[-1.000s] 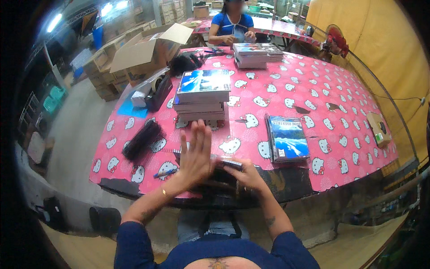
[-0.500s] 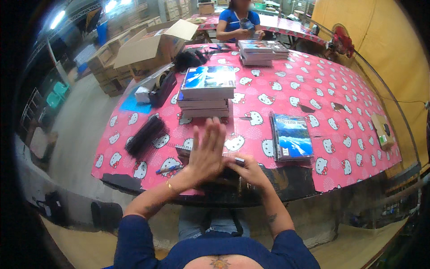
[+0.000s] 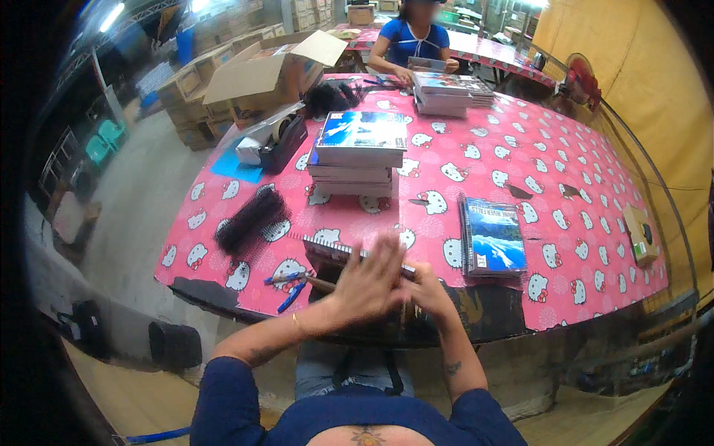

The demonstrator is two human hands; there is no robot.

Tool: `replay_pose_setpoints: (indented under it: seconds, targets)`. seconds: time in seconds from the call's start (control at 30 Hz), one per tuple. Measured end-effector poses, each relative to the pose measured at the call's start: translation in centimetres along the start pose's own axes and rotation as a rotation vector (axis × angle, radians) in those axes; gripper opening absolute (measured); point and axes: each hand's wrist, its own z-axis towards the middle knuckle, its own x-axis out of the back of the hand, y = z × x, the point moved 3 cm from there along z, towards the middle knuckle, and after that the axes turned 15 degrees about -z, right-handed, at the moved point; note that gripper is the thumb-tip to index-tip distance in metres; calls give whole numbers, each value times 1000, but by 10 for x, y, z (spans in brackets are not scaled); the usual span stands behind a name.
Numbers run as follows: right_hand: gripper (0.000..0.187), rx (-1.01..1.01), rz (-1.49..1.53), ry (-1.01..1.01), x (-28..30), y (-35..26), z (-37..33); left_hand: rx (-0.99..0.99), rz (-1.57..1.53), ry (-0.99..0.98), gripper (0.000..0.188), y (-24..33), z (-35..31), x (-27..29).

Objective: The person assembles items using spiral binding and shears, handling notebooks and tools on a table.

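Note:
A dark spiral notebook (image 3: 321, 256) stands at the table's near edge, its coil along the top and running out past its left end. My left hand (image 3: 372, 279) lies flat across that coiled edge, fingers stretched out and somewhat blurred. At the notebook's right end, my right hand (image 3: 428, 290) pinches the corner; its fingertips are partly hidden. Blue-handled pliers (image 3: 294, 290) lie just left of my left hand. Further left is a bundle of black binding coils (image 3: 254, 223). To the right rests a small pile of bound spiral notebooks (image 3: 494, 236) with a waterfall cover.
Beyond my hands stands a stack of unbound books (image 3: 357, 160). A tape dispenser (image 3: 282, 145), black coils (image 3: 331, 98) and an open carton (image 3: 256, 82) are at the far left. Across the table, a person in blue (image 3: 416, 41) handles a book beside another stack (image 3: 450, 93).
My left hand has slid right along the coiled edge toward my right hand, uncovering more coil and the pliers. The person across has reached toward the far stack. The view has shifted slightly.

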Motion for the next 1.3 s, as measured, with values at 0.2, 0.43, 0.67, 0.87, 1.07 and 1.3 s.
replay_pose_setpoints:
  seconds: [0.2,0.43,0.67,0.87,1.07,1.3]
  targets:
    - [32,-40,-56,19,6,-15,-1,67,-273,-89,82,32,-35,7]
    - [37,-5,-210,361,-18,-68,-55,684,-1081,362,59,23,-55,20]
    - [43,576,-979,453,-65,-58,-59,1044,-953,101,41,-72,-77,30]
    - [43,365,-1065,454,-75,-80,9,567,144,-34,41,-84,-158,67]
    - [25,352,-1014,402,-51,-103,67,1185,-1070,462,36,-82,-157,63]
    - [20,348,-1052,357,-49,-97,73,1116,-1860,416,38,-51,-84,78]
